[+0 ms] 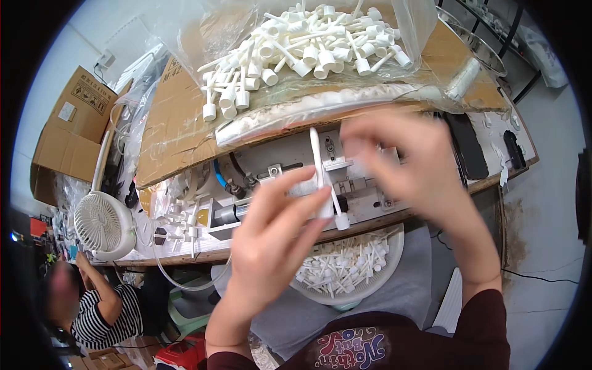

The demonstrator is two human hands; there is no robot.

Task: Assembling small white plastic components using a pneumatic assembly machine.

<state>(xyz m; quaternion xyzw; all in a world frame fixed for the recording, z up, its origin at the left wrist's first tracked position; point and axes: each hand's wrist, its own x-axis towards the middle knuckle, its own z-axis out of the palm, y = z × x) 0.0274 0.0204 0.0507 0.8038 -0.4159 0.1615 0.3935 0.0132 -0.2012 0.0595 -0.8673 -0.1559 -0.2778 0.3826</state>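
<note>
- White capped stick (317, 154): in the head view, slanting from about 11 to 5 o'clock, cap toward 5, in front of a metal fixture (354, 185) on the surface (213, 253).
- Left hand (265, 243): pinching the stick between thumb and fingers.
- Right hand (410, 157): at the stick's 2 o'clock, fingers bent and blurred; I cannot tell whether it grips anything.
- Similar white parts (314, 49): heaped at 12 o'clock above cardboard (166, 135).
- Round basket (395, 256): at the stick's 5 o'clock, holding more white parts.
- White fan (102, 225): near 9 o'clock.
</note>
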